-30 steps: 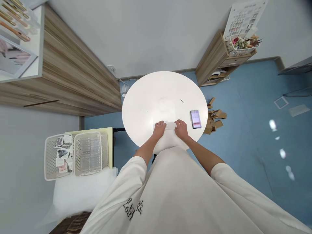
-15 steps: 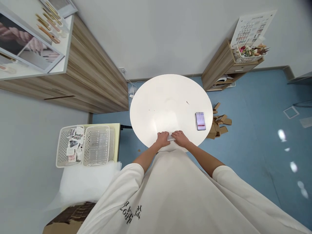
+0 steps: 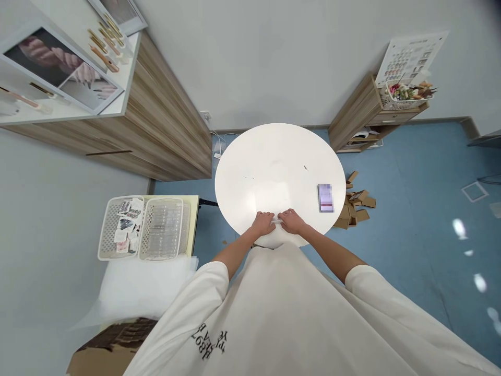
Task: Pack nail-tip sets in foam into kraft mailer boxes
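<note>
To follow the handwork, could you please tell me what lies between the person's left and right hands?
In the head view, a small whitish item lies between the left hand and the right hand, too small to identify.

A round white surface (image 3: 274,146) is standing near the wall, its glossy top catching pale reflections. Toward its right side a phone (image 3: 325,198) is lying flat, its screen blurred out. A thin dark mark (image 3: 306,168) is showing farther back, and two tiny specks are dotting the left part. By the near edge, a small whitish strip (image 3: 277,221) is bridging the gap between the left hand (image 3: 263,223) and the right hand (image 3: 291,221); whether it is touching the top is hard to tell.

On the left, a pale yellow surface (image 3: 191,230) is carrying two white baskets side by side, one (image 3: 107,230) holding printed cards, the other (image 3: 180,224) holding clear cases. White translucent sheets (image 3: 144,287) are lying in front of them.
</note>
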Demonstrator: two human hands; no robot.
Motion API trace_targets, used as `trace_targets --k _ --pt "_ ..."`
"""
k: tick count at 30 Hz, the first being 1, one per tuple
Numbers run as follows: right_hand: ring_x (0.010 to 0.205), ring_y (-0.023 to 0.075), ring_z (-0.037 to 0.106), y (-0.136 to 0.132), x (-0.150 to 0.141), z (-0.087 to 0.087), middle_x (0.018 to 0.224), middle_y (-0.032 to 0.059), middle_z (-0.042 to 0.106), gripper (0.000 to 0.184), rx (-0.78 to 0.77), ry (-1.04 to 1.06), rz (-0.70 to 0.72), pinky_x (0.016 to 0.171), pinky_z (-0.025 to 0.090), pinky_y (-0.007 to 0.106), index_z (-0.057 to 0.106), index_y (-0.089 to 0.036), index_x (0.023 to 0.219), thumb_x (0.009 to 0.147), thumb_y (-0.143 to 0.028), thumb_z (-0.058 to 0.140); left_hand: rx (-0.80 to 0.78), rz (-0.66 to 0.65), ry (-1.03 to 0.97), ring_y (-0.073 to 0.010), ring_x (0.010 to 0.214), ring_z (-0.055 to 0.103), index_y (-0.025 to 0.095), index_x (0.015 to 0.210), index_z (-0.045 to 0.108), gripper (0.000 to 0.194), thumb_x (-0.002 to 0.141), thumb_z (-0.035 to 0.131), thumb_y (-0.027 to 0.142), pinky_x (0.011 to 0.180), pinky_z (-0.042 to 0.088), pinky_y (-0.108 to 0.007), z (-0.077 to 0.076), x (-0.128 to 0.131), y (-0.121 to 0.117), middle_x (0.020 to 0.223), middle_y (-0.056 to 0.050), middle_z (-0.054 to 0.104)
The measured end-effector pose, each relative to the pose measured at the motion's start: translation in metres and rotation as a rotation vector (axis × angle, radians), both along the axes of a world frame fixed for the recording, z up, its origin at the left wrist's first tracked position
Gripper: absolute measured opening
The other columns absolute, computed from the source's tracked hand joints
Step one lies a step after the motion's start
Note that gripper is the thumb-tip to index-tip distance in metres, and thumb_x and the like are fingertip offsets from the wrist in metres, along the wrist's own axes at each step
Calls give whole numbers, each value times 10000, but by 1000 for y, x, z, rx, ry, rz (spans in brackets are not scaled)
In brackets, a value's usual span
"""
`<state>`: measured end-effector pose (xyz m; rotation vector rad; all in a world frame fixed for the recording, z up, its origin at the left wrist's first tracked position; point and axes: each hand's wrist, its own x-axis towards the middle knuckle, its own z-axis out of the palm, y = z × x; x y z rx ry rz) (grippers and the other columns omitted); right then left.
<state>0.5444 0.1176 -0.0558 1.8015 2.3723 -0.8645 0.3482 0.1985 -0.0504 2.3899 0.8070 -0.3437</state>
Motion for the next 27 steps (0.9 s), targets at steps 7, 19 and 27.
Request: trace_targets --k 7,19,27 --pt "1162 268 544 14 1 -8 1233 123 663 329 31 26 -181 1023 317 383 593 -184 1268 1007 -183 393 69 65 11 -260 1130 615 196 1159 573 265 950 410 181 1079 340 -444 -4 8 14 1158 -114 673" --pt "1253 334 436 73 1 -26 1353 183 548 354 -67 -133 -249 1077 277 478 678 -172 1212 970 -225 426 269 108 86 -327 1513 247 184 1578 280 804 824 559 144 1222 160 -552 -35 22 5 1603 -160 351" --pt "1330 298 395 53 3 -32 1469 153 465 468 -5 -71 -605 1114 281 439 486 -179 1440 996 -304 405 173 154 139 -328 1508 256 167 1540 336 742 837 573 166 1210 199 -537 -43 31 15 1619 -176 307"
